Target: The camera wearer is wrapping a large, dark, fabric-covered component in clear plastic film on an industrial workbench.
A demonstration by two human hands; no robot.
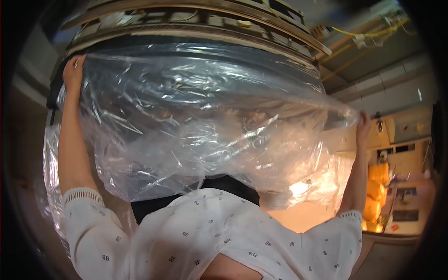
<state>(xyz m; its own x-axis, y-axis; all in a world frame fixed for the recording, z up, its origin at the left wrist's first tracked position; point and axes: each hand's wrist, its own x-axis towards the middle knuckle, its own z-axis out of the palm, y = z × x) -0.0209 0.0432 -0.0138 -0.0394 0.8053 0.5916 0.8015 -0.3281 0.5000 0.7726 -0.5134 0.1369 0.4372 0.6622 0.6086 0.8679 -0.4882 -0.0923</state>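
Note:
A large sheet of clear plastic film (200, 112) is stretched between my two hands, wrinkled and shiny, its lower part hanging in loose folds near my body. At the far left, my left hand (73, 72) is closed on the sheet's upper corner. My right hand (363, 125) grips the other upper corner at the right, lower in view and somewhat blurred. Both arms are spread wide. Through the film shows a dark, padded-looking surface (186, 41), whose black far edge runs along beneath the sheet.
Beyond the dark surface lies a wooden frame (205, 10) of long slats. Yellow cord (368, 33) hangs or lies at the upper right. Orange-yellow bundles (377, 191) stand at the right beside a pale wall. More crinkled clear plastic (51, 163) hangs at the left.

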